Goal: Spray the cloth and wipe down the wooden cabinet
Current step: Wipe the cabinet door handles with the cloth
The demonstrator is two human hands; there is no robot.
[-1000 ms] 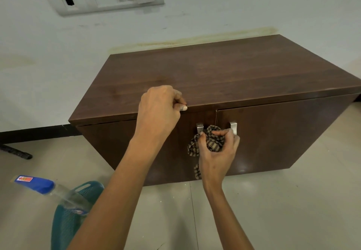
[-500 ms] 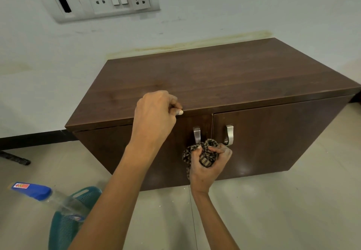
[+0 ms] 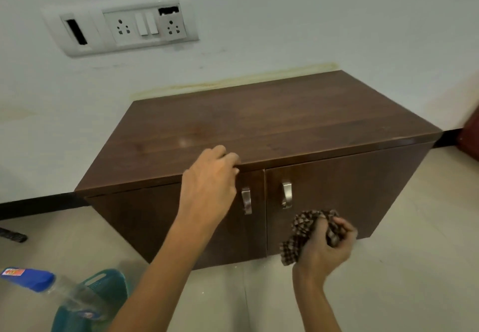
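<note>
A low dark wooden cabinet (image 3: 298, 121) with two doors and two metal handles (image 3: 246, 200) stands against the wall. My left hand (image 3: 208, 189) rests curled over the front edge of the cabinet top, above the left door. My right hand (image 3: 325, 247) is closed around a bunched brown checked cloth (image 3: 302, 233), pressed against the lower part of the right door, below its handle (image 3: 287, 195). A spray bottle (image 3: 39, 283) with a blue head lies at the lower left, on a teal basket.
The teal plastic basket (image 3: 103, 290) sits on the tiled floor at lower left. A switch and socket panel (image 3: 124, 27) is on the white wall above. A dark object (image 3: 13, 235) lies on the floor at far left.
My right hand has carried the cloth from the handles down and to the right, onto the lower right door. My left hand stays on the top edge. The view has dropped back.
</note>
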